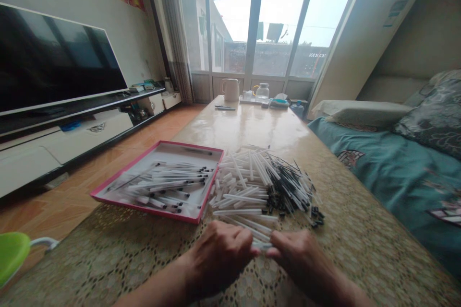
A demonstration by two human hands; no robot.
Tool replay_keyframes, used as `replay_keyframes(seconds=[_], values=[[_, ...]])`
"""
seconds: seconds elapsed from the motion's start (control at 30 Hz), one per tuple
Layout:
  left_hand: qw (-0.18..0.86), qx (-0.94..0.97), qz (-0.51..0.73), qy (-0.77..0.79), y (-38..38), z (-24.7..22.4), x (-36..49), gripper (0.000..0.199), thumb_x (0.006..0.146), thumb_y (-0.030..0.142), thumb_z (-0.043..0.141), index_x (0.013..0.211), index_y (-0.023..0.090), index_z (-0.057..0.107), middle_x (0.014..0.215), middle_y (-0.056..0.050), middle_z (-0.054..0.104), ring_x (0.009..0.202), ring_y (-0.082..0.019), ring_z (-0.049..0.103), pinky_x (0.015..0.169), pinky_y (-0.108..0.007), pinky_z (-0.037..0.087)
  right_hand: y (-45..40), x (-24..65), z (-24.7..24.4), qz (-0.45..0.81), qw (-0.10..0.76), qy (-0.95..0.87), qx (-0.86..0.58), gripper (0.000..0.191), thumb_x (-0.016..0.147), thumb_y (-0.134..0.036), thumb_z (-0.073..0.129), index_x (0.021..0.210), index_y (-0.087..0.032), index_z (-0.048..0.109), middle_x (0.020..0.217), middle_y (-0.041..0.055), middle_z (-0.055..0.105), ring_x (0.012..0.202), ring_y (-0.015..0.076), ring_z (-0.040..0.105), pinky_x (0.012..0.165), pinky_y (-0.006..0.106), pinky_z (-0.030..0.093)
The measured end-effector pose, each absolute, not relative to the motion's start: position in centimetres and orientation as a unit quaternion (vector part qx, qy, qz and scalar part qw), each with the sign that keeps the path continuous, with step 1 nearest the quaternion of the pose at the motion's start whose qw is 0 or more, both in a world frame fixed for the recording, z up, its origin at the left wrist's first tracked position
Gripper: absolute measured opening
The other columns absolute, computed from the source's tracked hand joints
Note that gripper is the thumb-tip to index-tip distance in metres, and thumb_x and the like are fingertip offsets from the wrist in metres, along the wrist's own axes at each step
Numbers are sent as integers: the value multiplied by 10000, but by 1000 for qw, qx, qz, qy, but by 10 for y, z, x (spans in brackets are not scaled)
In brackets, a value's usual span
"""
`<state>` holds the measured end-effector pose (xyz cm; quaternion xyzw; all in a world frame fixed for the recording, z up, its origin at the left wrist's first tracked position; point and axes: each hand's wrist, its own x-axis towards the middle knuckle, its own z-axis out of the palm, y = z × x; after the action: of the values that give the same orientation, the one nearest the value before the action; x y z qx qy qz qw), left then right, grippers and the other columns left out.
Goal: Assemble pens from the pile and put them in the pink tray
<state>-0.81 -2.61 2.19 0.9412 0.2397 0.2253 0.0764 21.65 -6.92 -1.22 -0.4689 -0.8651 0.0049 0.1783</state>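
Side by side at the near part of the table, my left hand [223, 252] and my right hand [302, 254] are both closed. A short stretch of a whitish pen barrel [262, 245] shows between them, its ends hidden in my fingers. Just beyond lie loose white pen barrels [245, 197] in a heap with white caps [225, 183]. Black-tipped ink refills [288, 180] are piled to their right, with small black plugs [317, 217] at the near edge. On the left, a pink-rimmed shallow box [200, 216] holds several pens [169, 184] with black ends.
The long table [248, 129] carries a pitcher [231, 90], a glass jug [262, 92] and a tissue pack [279, 100] at its far end. A teal-covered sofa [374, 172] borders it on the right. A green seat [12, 256] stands at lower left.
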Motion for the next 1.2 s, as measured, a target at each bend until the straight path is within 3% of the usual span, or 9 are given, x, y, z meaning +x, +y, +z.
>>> replay_keyframes(seconds=[0.1,0.2,0.3,0.37,0.43,0.53,0.7,0.87,1.2], values=[[248,865,291,326,-19,26,-12,421,962,301,270,590,189,434,495,37,411,432,-100,379,449,-243,256,-66,236,-5,-79,214,-836,-500,403,980,-421,322,670,-209,465,528,-23,516,427,121,495,454,261,233],[413,752,335,389,-10,30,-14,447,938,401,329,578,178,472,462,57,341,396,-86,340,411,-223,267,-61,246,-3,-92,278,-776,-558,365,982,-382,325,682,-213,447,539,-25,495,446,122,489,474,245,291],[524,658,363,401,-5,28,-9,335,877,427,475,937,123,603,510,49,451,416,-102,434,407,-221,351,-58,237,-3,4,290,-767,-572,303,985,-316,305,744,-214,457,622,-7,546,533,130,537,540,237,366],[547,622,406,387,-3,26,-6,470,850,369,538,1241,115,477,739,-35,611,596,-147,586,541,-261,478,-58,227,-2,54,293,-770,-564,269,983,-292,308,786,-215,474,651,-1,569,560,134,560,562,238,396],[535,616,445,369,-3,23,-5,596,834,295,566,1367,151,341,1039,-117,616,842,-188,628,740,-320,512,-59,220,0,79,300,-776,-549,219,980,-285,319,908,-214,513,751,26,629,637,147,611,592,239,430],[527,620,456,361,-5,20,-6,508,813,245,595,1293,178,443,1066,-107,605,879,-184,617,780,-323,506,-63,214,4,94,298,-786,-533,208,974,-277,329,1064,-219,508,889,57,667,741,163,650,624,240,456],[688,556,355,302,-20,13,5,388,731,265,709,1072,165,555,736,-5,623,576,-109,595,525,-218,475,-67,201,3,77,268,-813,-512,235,959,-261,338,802,-204,503,665,12,602,557,135,578,526,222,393],[741,501,334,297,-26,6,13,293,715,356,728,825,122,590,577,-2,632,447,-89,562,441,-188,443,-67,195,1,123,283,-826,-473,267,966,-308,343,837,-191,545,683,17,605,588,138,577,552,226,397],[745,396,424,327,-12,2,-1,336,662,358,780,815,126,592,629,-6,653,486,-89,582,421,-168,421,-62,225,0,338,380,-675,-535,472,933,-549,306,700,-190,505,492,-54,446,458,100,437,468,205,333]])
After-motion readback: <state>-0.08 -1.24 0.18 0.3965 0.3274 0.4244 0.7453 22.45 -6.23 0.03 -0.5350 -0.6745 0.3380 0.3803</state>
